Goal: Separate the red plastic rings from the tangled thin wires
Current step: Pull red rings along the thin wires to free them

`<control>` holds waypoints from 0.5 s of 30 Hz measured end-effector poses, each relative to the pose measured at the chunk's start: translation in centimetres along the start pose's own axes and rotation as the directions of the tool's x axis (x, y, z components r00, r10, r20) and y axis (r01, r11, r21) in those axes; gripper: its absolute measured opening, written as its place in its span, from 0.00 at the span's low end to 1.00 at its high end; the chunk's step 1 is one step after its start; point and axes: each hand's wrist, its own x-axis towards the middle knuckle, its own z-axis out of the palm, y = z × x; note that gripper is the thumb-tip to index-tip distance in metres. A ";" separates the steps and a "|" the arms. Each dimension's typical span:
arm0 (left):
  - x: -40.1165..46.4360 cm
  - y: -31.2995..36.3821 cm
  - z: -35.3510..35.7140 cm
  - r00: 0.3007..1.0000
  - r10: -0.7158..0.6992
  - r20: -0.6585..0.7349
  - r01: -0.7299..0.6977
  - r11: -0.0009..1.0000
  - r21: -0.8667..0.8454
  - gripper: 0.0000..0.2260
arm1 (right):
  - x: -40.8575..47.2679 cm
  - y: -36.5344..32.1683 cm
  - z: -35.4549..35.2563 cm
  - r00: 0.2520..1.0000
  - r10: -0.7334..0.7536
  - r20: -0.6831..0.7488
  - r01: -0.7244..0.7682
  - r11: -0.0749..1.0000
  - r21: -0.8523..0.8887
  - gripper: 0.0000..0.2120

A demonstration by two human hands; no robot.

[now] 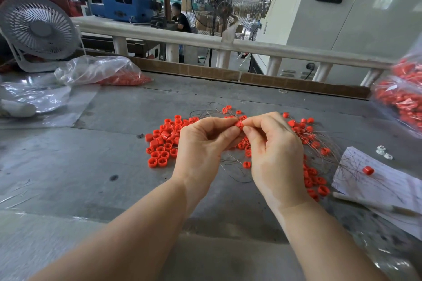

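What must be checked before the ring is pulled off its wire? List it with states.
1. Left hand and right hand both pinch the held ring: ok.
2. Wire still through that ring: cannot tell.
3. Loose ring pile lies apart, left of the hands: ok.
4. Wire tangle still holds rings: not ok.
5. Stray ring sits on the paper sheet: not ok.

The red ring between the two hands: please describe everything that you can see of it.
The red ring is a small, short tube of bright red plastic, like those scattered on the grey table. It is held up above the table. The left hand and the right hand both pinch it with their fingertips, which hide most of it. Thin dark wires hang below it; whether one passes through it cannot be told.
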 end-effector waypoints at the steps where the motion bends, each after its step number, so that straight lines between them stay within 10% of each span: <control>1: 0.0 0.0 0.0 1.000 0.001 -0.001 -0.001 1.000 0.003 0.06 | 0.0 0.0 0.0 1.000 0.009 0.001 -0.009 1.000 0.006 0.05; 15: 0.0 -0.2 0.1 0.989 -0.139 -0.042 0.136 0.988 -0.070 0.07 | -0.2 -0.2 0.0 0.999 -0.037 0.013 0.038 0.999 -0.020 0.04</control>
